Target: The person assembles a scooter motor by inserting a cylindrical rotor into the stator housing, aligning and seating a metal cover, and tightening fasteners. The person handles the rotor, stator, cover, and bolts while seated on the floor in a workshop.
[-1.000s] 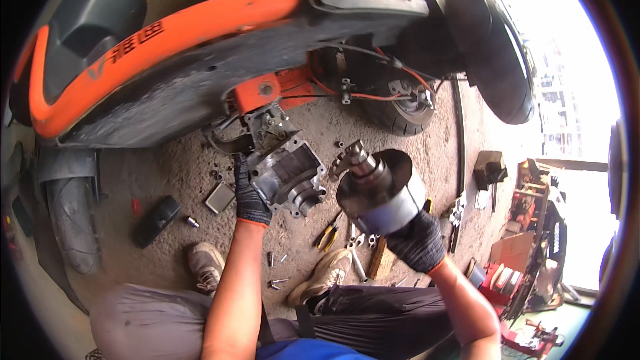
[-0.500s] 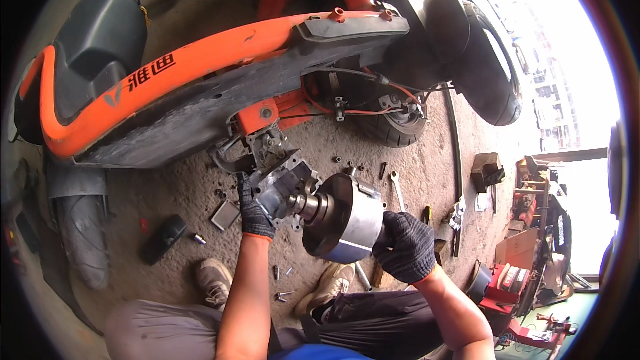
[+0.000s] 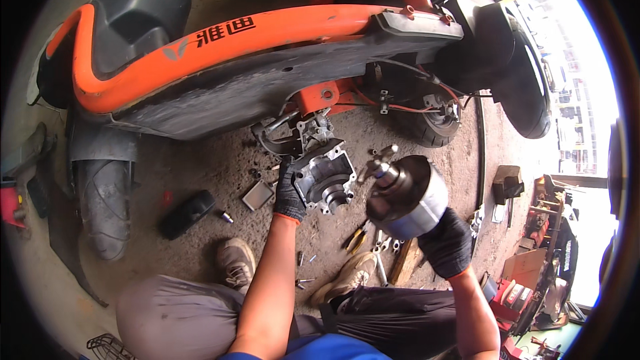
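My left hand [image 3: 291,191], in a dark knit glove, grips the left edge of a grey cast-metal housing [image 3: 326,179], some fingers hidden behind it. The housing's open side faces up and shows a round bore with stepped rings. To the right of the housing, apart from it, my gloved right hand [image 3: 447,245] is closed on a heavy silver metal drum [image 3: 427,208] with a stepped shaft [image 3: 390,177] sticking out of its dark face. The shaft end points up and left, slightly blurred. Beyond the housing sits a bracket-like casting [image 3: 313,132] at the orange frame lug [image 3: 320,98].
An orange and black scooter [image 3: 220,50] lies on its side across the far area. Pliers [image 3: 357,239], wrenches [image 3: 381,243], a wood block [image 3: 407,262], a metal tray [image 3: 257,195] and loose bolts lie on the rough floor. Red tool gear [image 3: 517,297] stands at right.
My right hand has drawn the drum and shaft right, away from the housing, exposing its bore. My left hand still holds the housing. The whole view has shifted.
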The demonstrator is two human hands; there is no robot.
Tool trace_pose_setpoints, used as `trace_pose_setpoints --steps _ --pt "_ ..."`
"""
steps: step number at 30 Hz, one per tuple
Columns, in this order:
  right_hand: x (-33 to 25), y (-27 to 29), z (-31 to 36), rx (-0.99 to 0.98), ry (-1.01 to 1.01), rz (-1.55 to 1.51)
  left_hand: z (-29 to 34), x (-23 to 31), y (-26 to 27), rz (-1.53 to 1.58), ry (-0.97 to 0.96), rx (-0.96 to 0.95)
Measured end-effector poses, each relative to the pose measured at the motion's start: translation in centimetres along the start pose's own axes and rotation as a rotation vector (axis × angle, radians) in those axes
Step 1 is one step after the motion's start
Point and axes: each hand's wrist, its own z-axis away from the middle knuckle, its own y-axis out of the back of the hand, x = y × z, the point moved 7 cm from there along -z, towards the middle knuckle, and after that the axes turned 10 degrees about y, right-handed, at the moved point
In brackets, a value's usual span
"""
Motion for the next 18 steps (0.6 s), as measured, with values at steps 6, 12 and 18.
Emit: trace_pose_setpoints --steps 6,12,18 --pt "2.3 3.4 1.5 0.147 -0.049 -0.019 0.0 0.5 1.9 -0.045 0.049 -0.039" --pt "2.8 4.8 3.7 0.133 -0.071 -0.075 -0.4 1.7 8.1 0.029 0.088 0.207" --pt "3.7 5.1 4.6 0.081 -0.027 0.001 -1.5 1.9 6.8 0.160 0.116 0.091"
